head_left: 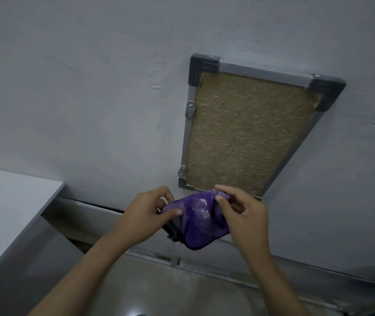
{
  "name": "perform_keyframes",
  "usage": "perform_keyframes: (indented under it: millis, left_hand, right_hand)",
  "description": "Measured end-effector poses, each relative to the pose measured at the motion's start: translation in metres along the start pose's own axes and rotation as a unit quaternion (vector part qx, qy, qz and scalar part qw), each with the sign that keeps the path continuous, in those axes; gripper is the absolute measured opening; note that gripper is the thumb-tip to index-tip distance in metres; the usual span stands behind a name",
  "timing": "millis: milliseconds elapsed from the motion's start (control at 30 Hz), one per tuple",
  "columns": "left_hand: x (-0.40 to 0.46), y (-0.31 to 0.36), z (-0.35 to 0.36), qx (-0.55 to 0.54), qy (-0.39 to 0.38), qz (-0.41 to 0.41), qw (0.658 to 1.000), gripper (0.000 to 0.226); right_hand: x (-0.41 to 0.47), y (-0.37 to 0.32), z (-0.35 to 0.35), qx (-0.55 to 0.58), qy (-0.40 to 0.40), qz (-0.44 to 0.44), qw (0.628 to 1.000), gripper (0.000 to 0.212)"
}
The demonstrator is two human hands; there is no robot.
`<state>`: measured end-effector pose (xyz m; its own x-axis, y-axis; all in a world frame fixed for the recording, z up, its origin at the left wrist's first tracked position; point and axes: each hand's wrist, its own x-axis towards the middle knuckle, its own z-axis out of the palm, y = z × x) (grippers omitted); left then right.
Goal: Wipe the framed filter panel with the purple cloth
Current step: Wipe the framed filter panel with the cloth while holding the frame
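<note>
Just below the framed filter panel (248, 131), both hands hold the purple cloth (199, 221) bunched between them. The left hand (146, 216) has its grip closed narrow on the cloth's left end, thumb on the near face and the fingers curled behind. The right hand (242, 215) pinches the cloth's upper right edge between thumb and forefinger, the other fingers loosely bent beside it. The cloth hangs in a folded bundle, a pale dusty patch on its front and a dark edge at its lower left; its top just overlaps the panel's lower edge in this view, and I cannot tell whether they touch.

The panel is fixed flat to the grey wall (90, 99), its long axis running from lower left to upper right. Brown fibrous matting fills a metal frame with dark corner caps. A white bench (6, 206) stands at the left.
</note>
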<state>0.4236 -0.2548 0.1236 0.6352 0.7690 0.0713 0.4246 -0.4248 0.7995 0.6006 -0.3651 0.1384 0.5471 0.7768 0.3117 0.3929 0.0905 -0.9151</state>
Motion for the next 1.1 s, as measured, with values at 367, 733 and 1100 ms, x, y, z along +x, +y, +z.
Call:
perform_keyframes:
  millis: [367, 733, 1100]
  left_hand:
    - [-0.019, 0.023, 0.034, -0.213, 0.119, -0.064, 0.968, 0.029]
    - [-0.001, 0.056, 0.041, -0.092, 0.363, 0.1, 0.922, 0.024]
    - [0.081, 0.126, 0.007, -0.017, 0.56, 0.251, 0.79, 0.035]
  right_hand:
    - [-0.041, 0.005, 0.047, 0.029, -0.001, -0.024, 0.999, 0.027]
    - [0.01, -0.035, -0.004, 0.339, -0.216, 0.115, 0.909, 0.082]
    - [0.094, -0.058, -0.111, -0.093, 0.256, -0.395, 0.877, 0.027]
